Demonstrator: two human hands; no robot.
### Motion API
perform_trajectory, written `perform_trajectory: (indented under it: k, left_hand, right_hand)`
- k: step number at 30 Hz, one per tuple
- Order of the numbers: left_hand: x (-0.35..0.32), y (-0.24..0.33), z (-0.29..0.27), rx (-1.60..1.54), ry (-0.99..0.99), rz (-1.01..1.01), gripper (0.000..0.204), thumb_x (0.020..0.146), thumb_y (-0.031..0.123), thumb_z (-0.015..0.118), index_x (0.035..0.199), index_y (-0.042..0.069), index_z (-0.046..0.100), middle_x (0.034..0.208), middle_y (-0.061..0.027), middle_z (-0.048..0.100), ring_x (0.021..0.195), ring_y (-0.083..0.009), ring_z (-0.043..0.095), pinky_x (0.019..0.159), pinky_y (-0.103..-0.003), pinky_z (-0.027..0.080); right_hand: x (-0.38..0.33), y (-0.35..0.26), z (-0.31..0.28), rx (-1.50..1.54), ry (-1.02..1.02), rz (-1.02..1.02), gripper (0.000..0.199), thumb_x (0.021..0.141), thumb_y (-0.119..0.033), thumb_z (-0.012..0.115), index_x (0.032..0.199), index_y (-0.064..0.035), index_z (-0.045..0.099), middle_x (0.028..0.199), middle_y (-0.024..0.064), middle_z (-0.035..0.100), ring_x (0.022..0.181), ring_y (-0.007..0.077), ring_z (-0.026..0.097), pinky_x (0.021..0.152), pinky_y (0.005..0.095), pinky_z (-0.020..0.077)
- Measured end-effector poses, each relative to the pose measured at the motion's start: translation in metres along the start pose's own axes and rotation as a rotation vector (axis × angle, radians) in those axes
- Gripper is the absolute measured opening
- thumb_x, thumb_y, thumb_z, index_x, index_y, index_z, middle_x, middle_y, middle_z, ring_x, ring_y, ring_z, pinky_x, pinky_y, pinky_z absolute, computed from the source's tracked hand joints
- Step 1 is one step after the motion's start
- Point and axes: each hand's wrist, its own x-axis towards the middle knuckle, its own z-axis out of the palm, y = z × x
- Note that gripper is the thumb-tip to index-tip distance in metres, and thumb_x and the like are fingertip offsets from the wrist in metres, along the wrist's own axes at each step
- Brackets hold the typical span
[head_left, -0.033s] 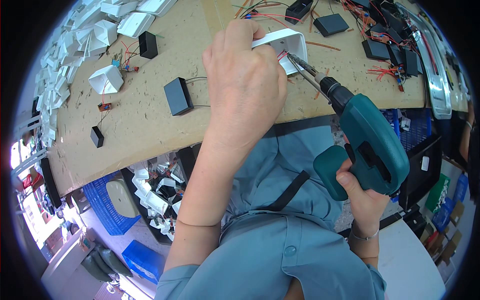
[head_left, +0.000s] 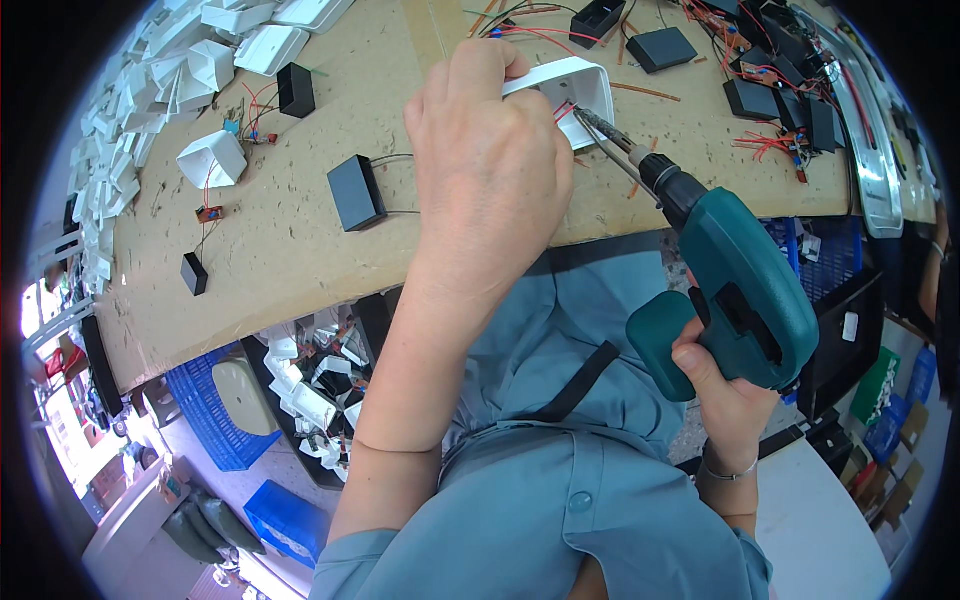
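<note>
The broad tan tabletop [head_left: 290,255], scuffed and speckled, carries everything here; a heap of white plastic housings [head_left: 125,140] covers its far left corner. Over its near edge leans a dark-green pistol-shaped power drill [head_left: 745,285], the slim bit [head_left: 605,128] reaching in over the far part. The left hand [head_left: 490,155] is curled shut above the tabletop's middle, gripping the wall of one open white plastic box [head_left: 597,88]; its fingertips are hidden. The right hand [head_left: 727,385], short of the near edge, wraps the drill's handle. A black rectangular plastic case [head_left: 356,195] lies left of the tabletop's middle. Smallest, thin red wires [head_left: 566,110] show inside the white box, close to the bit. Spinning there, it could snag or nick them; a slip, if the one-handed hold lets the box twist, might gouge plastic or strike the fingers.
</note>
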Motion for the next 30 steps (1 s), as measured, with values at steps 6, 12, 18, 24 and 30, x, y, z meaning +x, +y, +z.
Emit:
perform_trajectory:
  k: [6, 12, 18, 24, 30]
  left_hand:
    - [-0.003, -0.005, 0.007, -0.013, -0.01, 0.01, 0.007, 0.061, 0.002, 0.06, 0.064, -0.004, 0.057, 0.094, -0.0129, 0.05, 0.087, -0.0282, 0.048, 0.075, -0.038, 0.035]
    - [-0.004, -0.005, 0.004, 0.003, 0.001, 0.015, 0.008, 0.062, 0.003, 0.06, 0.064, -0.004, 0.058, 0.095, -0.0133, 0.051, 0.088, -0.0282, 0.048, 0.076, -0.039, 0.035]
    - [-0.006, -0.003, 0.002, -0.001, -0.007, 0.02, 0.009, 0.064, 0.005, 0.062, 0.067, -0.002, 0.059, 0.099, -0.0136, 0.052, 0.09, -0.0276, 0.049, 0.078, -0.039, 0.034]
    - [-0.009, 0.001, -0.008, 0.042, -0.052, -0.002, 0.017, 0.069, 0.01, 0.065, 0.082, 0.0, 0.064, 0.101, -0.0132, 0.056, 0.093, -0.0267, 0.053, 0.083, -0.036, 0.037]
    - [-0.017, -0.002, -0.008, 0.006, 0.024, 0.023, 0.014, 0.071, 0.008, 0.064, 0.084, 0.002, 0.064, 0.105, -0.0134, 0.054, 0.094, -0.0286, 0.051, 0.085, -0.037, 0.035]
  right_hand:
    - [-0.003, -0.004, 0.001, 0.0, 0.031, 0.029, 0.052, 0.072, 0.0, 0.065, 0.118, 0.0074, 0.044, 0.105, 0.0186, 0.058, 0.07, 0.0128, 0.055, 0.063, 0.0246, 0.0451]
    - [-0.01, 0.008, -0.011, 0.04, -0.058, -0.086, 0.061, 0.07, -0.005, 0.069, 0.123, 0.0065, 0.04, 0.111, 0.0204, 0.055, 0.069, 0.0143, 0.055, 0.062, 0.0248, 0.0456]
    - [-0.006, 0.019, -0.011, 0.093, 0.134, -0.296, 0.068, 0.068, -0.018, 0.075, 0.121, 0.0058, 0.04, 0.107, 0.0187, 0.055, 0.066, 0.0147, 0.056, 0.058, 0.0247, 0.046]
    - [-0.002, 0.011, -0.008, 0.311, 0.229, -0.271, 0.073, 0.065, -0.028, 0.078, 0.119, 0.005, 0.041, 0.113, 0.0156, 0.051, 0.064, 0.0143, 0.055, 0.054, 0.0252, 0.0447]
    - [0.002, 0.014, -0.014, 0.531, 0.183, -0.202, 0.076, 0.066, -0.029, 0.077, 0.123, 0.0024, 0.037, 0.116, 0.0158, 0.05, 0.064, 0.0151, 0.055, 0.052, 0.0261, 0.0445]
